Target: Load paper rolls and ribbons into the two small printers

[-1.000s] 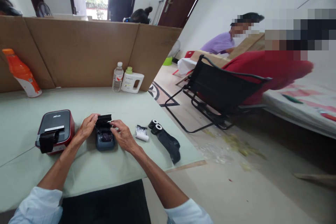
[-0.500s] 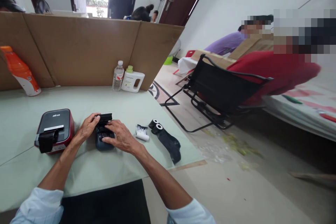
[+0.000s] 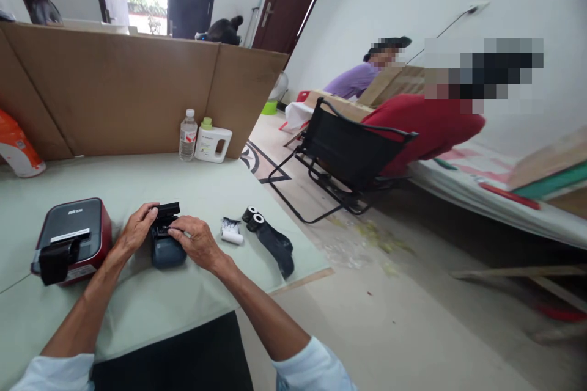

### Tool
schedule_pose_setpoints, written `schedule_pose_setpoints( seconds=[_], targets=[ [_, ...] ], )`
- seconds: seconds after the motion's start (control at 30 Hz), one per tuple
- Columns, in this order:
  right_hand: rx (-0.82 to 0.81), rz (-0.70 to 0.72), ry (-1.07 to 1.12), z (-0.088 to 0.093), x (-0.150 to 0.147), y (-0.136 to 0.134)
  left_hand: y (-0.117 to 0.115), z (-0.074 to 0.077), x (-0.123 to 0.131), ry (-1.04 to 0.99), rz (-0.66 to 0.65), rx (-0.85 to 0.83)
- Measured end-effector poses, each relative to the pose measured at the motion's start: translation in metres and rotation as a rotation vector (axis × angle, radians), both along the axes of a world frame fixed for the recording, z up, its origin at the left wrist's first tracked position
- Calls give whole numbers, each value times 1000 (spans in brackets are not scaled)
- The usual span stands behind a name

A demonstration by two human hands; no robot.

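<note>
A small dark portable printer (image 3: 169,252) sits on the table with its black lid (image 3: 167,210) raised. My left hand (image 3: 140,224) is closed on the left end of that lid, thumb on the near side. Over the opening, my right hand (image 3: 195,238) brings its thumb and fingers together in a pinch at the inside of the printer. Whatever those fingertips hold is too small to make out. Left of my left hand stands a larger label printer (image 3: 76,229), grey on top with red sides, and a black roll at its front.
Right of my hands lie a white roll (image 3: 232,236) and a black ribbon (image 3: 274,241) with two rolls at its end. A water bottle (image 3: 188,137), a white jug (image 3: 212,143) and an orange bottle (image 3: 19,146) stand against a cardboard screen (image 3: 137,98). A person in red sits in a folding chair (image 3: 342,146).
The view has swung right, so everything sits further left. My right hand's spread fingers have drawn together into a pinch at the printer's opening. My left hand stays on the lid.
</note>
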State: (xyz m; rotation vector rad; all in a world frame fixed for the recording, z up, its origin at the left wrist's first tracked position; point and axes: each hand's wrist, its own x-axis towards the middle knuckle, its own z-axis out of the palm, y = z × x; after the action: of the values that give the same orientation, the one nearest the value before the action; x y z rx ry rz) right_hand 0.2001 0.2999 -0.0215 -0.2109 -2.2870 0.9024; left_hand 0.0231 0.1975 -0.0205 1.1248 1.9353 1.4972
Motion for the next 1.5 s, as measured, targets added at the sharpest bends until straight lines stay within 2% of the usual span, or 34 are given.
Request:
schedule_pose_setpoints(
  seconds=[0.27, 0.47, 0.6, 0.77, 0.83, 0.97, 1.1, 1.23, 1.37, 1.5],
  targets=[
    [-264, -8, 109, 7, -8, -2, 0, 0, 2, 14, 7, -12],
    [-345, -27, 155, 24, -9, -2, -3, 4, 4, 10, -17, -9],
    [-365, -103, 188, 38, 1, 14, -2, 2, 3, -5, -11, -20],
    [-245, -283, 174, 40, 15, 65, -1, 1, 3, 26, 10, -45],
    [-138, -349, 120, 33, 14, 85, -1, 2, 3, 40, 12, -51],
    [-58, -389, 49, 16, 4, 110, -2, 5, 2, 77, 12, -61],
    [20, -332, -69, 4, 13, 113, -2, 4, 0, 62, 21, -67],
    [95, -364, -185, 4, 56, 104, -1, 2, 0, 61, 23, -57],
    [237, -468, -545, 9, 92, 90, 1, 0, -2, 73, 18, -63],
    [276, -484, -747, 11, 96, 81, 1, 1, -2, 63, 17, -54]
  ],
)
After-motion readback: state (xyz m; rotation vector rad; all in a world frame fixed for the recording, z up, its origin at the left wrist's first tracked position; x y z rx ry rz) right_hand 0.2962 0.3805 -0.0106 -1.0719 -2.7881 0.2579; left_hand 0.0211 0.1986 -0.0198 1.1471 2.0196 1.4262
